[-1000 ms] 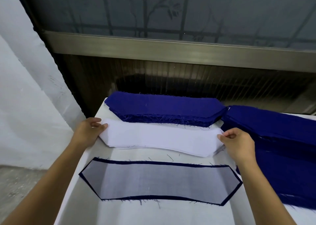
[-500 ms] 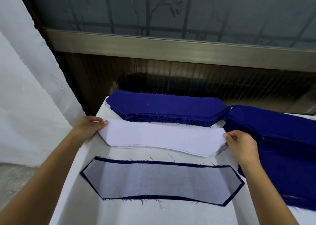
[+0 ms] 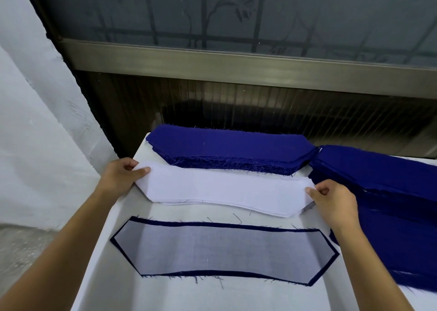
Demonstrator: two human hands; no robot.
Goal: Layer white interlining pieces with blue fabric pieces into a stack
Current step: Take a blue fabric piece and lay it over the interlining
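A pile of white interlining pieces [image 3: 224,190] lies across the middle of the white table [image 3: 118,275]. My left hand [image 3: 119,177] pinches the top piece at its left end, thumb on top. At the right end, my right hand [image 3: 335,201] pinches the same top piece. Behind the pile sits a thick stack of blue fabric pieces [image 3: 227,149]. In front of it lies the layered stack [image 3: 224,251]: a sheer white interlining over a blue piece, with a dark blue border showing all round.
A second heap of blue fabric [image 3: 387,204] covers the table's right side, reaching past my right wrist. A window with a metal sill [image 3: 236,69] stands behind the table. A white wall [image 3: 35,121] is on the left, with the table's left edge beside it.
Both hands have shifted slightly at the ends of the white pile, and their fingers now pinch the top piece's tips. The piece still lies on the pile.
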